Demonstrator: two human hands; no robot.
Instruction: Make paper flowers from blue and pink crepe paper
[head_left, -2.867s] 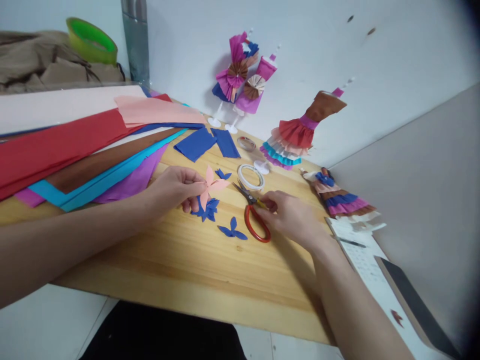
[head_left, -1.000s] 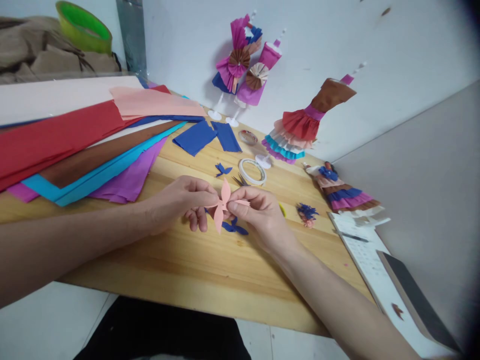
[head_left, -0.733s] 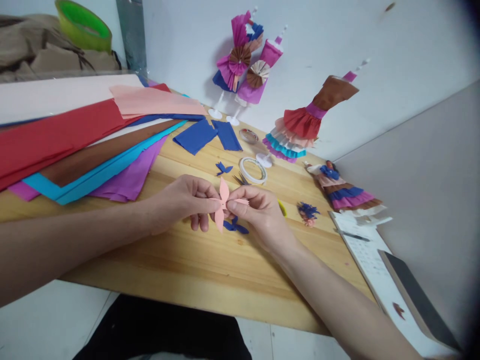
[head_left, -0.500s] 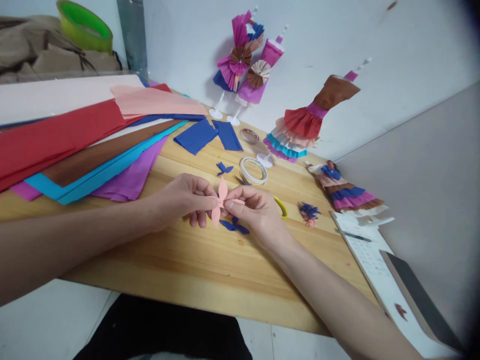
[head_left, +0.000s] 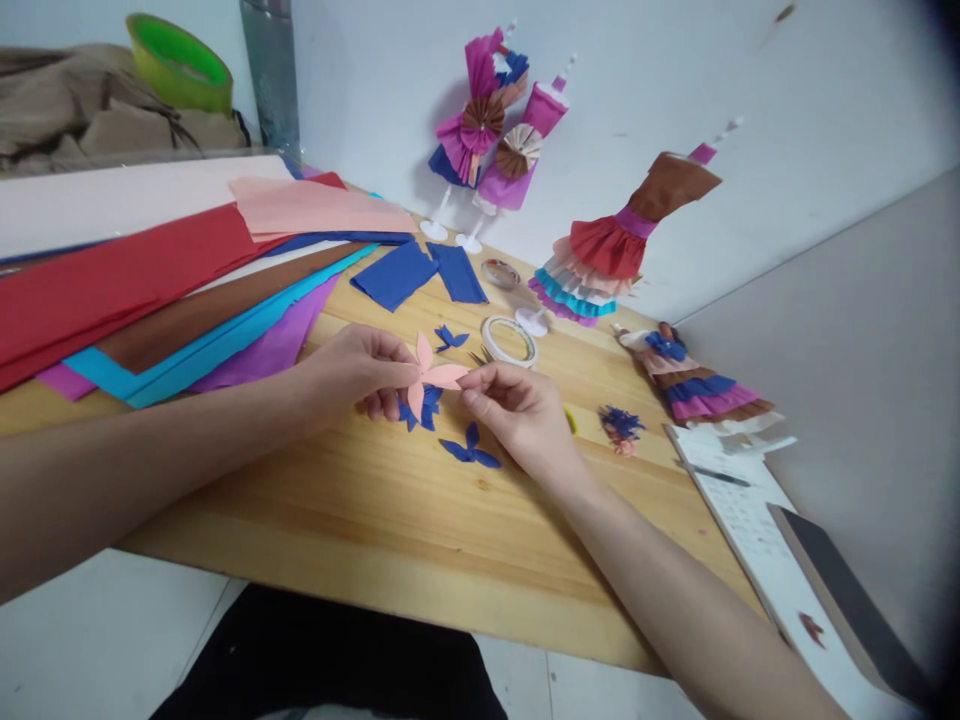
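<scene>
1. the pale pink paper flower with pointed petals (head_left: 427,374) is held above the pale wooden table (head_left: 360,520), between the hands.
2. the left hand (head_left: 367,370) pinches it near the centre, thumb against fingers; the right hand (head_left: 521,415) has thumb and forefinger closed at one petal's tip.
3. the pink petals look cut and spread; nothing fastened to them shows. blue three-petalled paper shape (head_left: 470,447) and blue petal bunch (head_left: 429,410) lie loose; blue folded paper rectangle (head_left: 395,277) looks uncut into petals.
4. against the first frame, the right hand no longer holds the dark-bladed scissors (head_left: 480,357), now partly hidden behind it.
5. against half a second ago, the right fingers have shifted outward along the petal, uncovering the blue bunch.
</scene>
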